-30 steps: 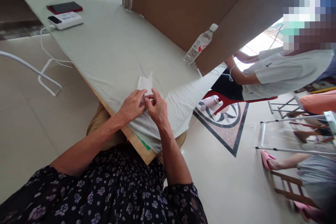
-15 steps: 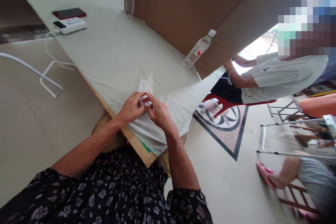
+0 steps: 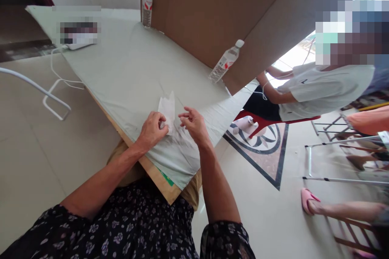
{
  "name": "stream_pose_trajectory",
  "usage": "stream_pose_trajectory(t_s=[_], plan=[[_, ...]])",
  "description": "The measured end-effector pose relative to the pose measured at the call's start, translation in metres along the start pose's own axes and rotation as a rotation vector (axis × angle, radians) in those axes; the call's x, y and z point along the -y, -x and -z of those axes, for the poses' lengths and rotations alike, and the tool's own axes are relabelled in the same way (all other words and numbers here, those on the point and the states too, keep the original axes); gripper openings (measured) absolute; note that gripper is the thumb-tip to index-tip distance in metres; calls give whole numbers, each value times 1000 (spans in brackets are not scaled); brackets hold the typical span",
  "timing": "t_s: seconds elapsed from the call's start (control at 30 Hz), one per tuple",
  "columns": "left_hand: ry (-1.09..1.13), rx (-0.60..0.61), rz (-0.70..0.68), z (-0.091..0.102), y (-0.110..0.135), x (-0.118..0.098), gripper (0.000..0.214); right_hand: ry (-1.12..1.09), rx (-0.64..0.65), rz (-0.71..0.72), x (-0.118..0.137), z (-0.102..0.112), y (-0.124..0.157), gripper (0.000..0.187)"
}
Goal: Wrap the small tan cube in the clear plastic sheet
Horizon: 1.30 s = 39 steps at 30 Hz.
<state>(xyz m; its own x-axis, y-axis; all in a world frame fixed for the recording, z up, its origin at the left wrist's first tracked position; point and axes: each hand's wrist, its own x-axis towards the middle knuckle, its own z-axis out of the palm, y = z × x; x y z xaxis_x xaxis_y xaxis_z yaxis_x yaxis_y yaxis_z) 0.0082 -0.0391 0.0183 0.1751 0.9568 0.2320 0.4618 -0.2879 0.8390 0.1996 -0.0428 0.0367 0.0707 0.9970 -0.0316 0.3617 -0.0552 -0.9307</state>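
A white piece of tissue-like paper [image 3: 167, 107] lies on the cloth-covered table [image 3: 121, 68] near its front corner. My left hand [image 3: 152, 131] is at the left edge of the paper, fingers curled toward the thumb. Something small and pale seems to be between those fingers, but it is too small to name. To the right of the paper, my right hand [image 3: 196, 127] is held apart from it. Its fingers are loosely spread, and nothing shows in them.
Two clear bottles [image 3: 147, 6] [image 3: 226, 62] stand by a brown cardboard panel [image 3: 206, 12]. A white corded device [image 3: 82, 42] rests at the far left. Beyond the panel sits a person in a white shirt [image 3: 328, 89]. A metal frame [image 3: 310, 162] stands on the floor at right.
My hands, together over the paper half a second ago, have parted. The right hand has moved right and its fingers have spread. More of the paper now shows.
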Motion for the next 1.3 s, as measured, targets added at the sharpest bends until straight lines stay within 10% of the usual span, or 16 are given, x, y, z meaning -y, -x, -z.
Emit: stream_pose_trajectory(t_s=[0.17,0.33,0.5,1.3], plan=[[-38,16,-12,-1,3,3,19,-22,14,-266,-1,-13,-35,78],[-178,90,-42,2,3,-5,48,19,38,-231,-8,-24,-61,68],[-376,148,-7,5,2,-15,30,12,130,-156,-12,-20,-71,37],[-152,-62,-238,-5,18,1,27,-347,139,-139,-3,-31,-98,36]])
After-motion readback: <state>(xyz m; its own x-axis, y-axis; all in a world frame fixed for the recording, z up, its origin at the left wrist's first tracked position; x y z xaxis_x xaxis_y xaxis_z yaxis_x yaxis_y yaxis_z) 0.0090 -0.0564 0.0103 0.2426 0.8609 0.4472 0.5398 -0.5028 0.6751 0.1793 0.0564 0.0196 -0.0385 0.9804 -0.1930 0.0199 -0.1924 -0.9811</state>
